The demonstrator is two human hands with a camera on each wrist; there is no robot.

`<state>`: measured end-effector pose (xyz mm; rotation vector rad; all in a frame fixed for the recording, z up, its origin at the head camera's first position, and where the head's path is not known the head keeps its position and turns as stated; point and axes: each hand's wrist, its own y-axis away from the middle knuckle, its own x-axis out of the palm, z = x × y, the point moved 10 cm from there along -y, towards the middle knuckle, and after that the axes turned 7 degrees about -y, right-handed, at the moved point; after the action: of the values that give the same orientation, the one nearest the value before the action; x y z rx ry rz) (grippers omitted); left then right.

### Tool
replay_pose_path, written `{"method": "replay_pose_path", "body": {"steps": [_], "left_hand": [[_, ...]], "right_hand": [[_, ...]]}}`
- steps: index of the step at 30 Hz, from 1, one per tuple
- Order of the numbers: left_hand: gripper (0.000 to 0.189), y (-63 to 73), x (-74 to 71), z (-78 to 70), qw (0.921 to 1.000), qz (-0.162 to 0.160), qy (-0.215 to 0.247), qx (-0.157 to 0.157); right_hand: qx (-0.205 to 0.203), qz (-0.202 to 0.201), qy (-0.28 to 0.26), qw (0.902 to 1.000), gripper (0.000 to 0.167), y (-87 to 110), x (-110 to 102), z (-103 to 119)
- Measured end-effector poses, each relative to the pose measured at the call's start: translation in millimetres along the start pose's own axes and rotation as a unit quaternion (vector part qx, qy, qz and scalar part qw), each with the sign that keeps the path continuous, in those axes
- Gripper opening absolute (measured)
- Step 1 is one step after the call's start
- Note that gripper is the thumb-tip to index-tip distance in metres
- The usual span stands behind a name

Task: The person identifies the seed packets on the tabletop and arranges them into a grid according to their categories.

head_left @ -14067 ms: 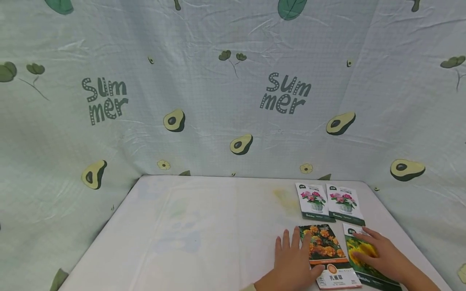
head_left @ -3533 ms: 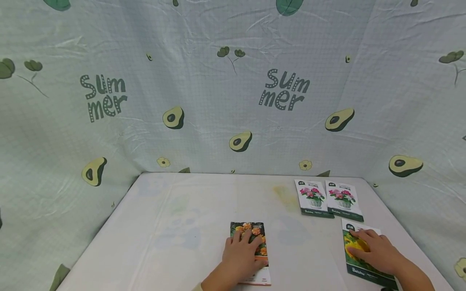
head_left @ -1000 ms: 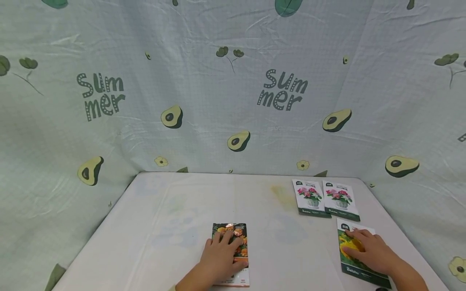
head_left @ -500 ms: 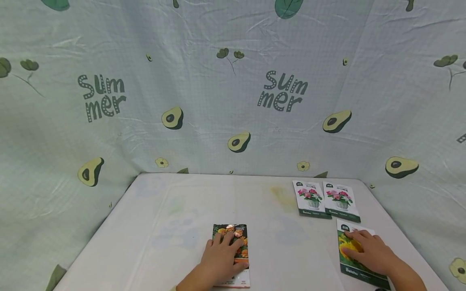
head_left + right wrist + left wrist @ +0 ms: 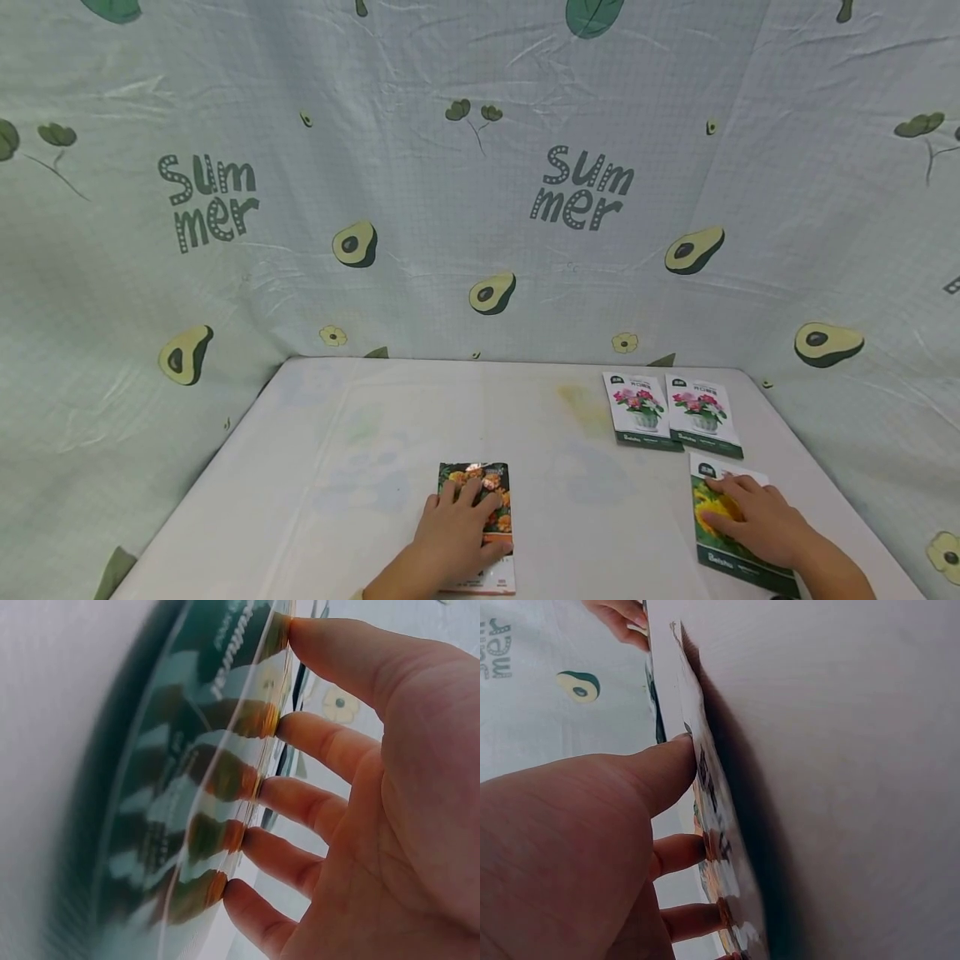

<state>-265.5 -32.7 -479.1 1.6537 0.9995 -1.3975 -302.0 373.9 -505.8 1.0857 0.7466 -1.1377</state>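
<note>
The left hand (image 5: pixel 455 529) rested on a packet printed with orange flowers (image 5: pixel 499 522), its fingers loosely spread and slightly bent, the tips and the thumb touching the front face. It pressed from above and did not wrap round the edges. That packet lay flat on the white table (image 5: pixel 592 533) under the palm, its dark top edge beyond the fingertips and its white lower part showing beside and below the thumb.

The right hand (image 5: pixel 765 525) lay well apart from the left, on a packet printed with yellow flowers (image 5: pixel 716 546). In the right wrist view the thumb and four fingers were extended and spaced, their tips against the glossy face, which mirrored them. The packet's dark green lower band showed below that hand.

Beyond the right hand, side by side and just past the yellow packet, lay the left pink-flower packet (image 5: pixel 638 408) and the right pink-flower packet (image 5: pixel 705 414), meeting near their lower corners. Behind everything, past both hands, hung a pale cloth (image 5: pixel 420 183) with avocado prints and the word "summer".
</note>
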Motion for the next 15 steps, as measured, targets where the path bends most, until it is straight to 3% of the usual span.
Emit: {"method": "replay_pose_path", "body": {"steps": [10,15], "left_hand": [[0.062,-0.3,2.1,-0.3,0.9997,0.021,0.010,-0.004],[0.062,-1.6,5.2,1.7,0.9998,0.017,0.007,-0.007]], "right_hand": [[-0.027,-0.004,-0.002,0.9996,0.082,4.1,3,14],[-0.034,-0.005,-0.005,0.9994,0.082,4.4,4,20]]}}
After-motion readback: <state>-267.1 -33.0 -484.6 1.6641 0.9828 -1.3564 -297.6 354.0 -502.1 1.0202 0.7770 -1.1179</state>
